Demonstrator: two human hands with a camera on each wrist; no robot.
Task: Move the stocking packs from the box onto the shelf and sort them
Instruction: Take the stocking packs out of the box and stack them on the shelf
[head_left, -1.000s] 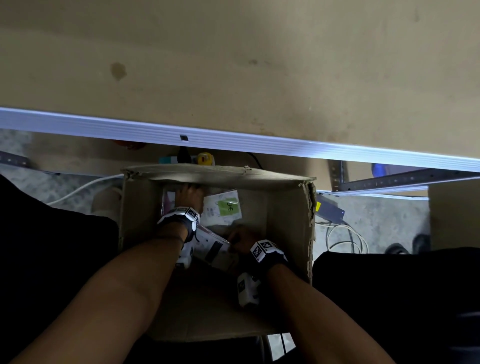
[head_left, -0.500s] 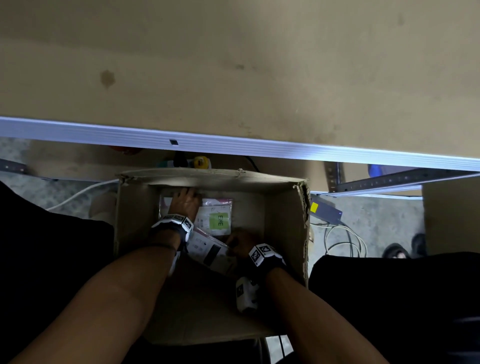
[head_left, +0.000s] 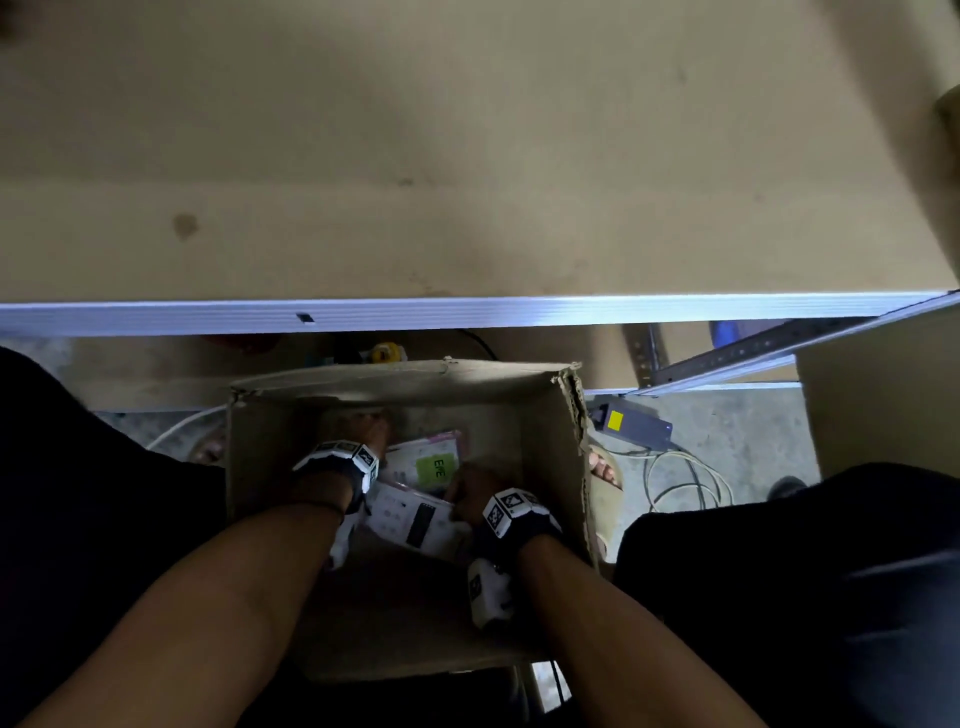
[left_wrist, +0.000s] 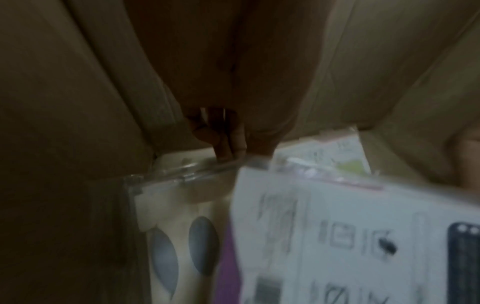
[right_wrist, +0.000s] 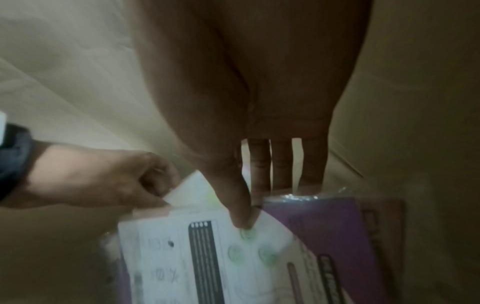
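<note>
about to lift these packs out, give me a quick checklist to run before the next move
1. Both hands inside the box: ok.
2. Right hand on the white printed pack, thumb on top, fingers behind: ok.
3. Left hand grip on a pack: cannot tell, the wrist view is blurred.
4. Green-label pack free to lift: not ok, the white pack overlaps it.
5. Shelf bare above the box: ok.
</note>
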